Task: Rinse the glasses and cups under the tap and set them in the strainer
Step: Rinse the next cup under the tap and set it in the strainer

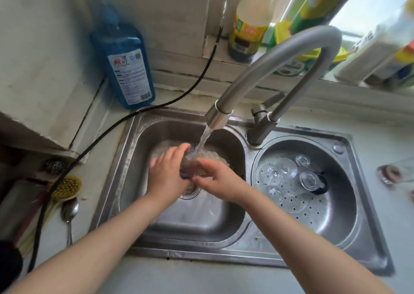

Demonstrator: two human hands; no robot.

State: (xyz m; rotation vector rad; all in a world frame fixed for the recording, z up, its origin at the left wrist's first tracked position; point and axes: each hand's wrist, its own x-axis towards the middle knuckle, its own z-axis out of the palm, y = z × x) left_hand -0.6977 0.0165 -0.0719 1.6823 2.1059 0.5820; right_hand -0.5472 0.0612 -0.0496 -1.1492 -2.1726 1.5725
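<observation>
Water runs from the grey tap [218, 117] into the left sink basin [201, 217]. Under the stream I hold a clear glass with a blue rim [190, 161]. My left hand [167, 173] grips its side. My right hand [218, 180] has its fingers on the glass from the right; motion blur hides the exact hold. The round perforated strainer [318, 213] fills the right basin. Several clear glasses [287, 170] stand upside down in its far part, one beside a dark blue piece [322, 187].
Another glass [394, 173] lies on the counter right of the sink. A blue soap bottle [127, 65] stands behind the left basin, with a black cable [94, 146] running past it. A spoon [69, 213], brush [67, 188] and steel scourer [54, 166] lie at left. Bottles line the windowsill.
</observation>
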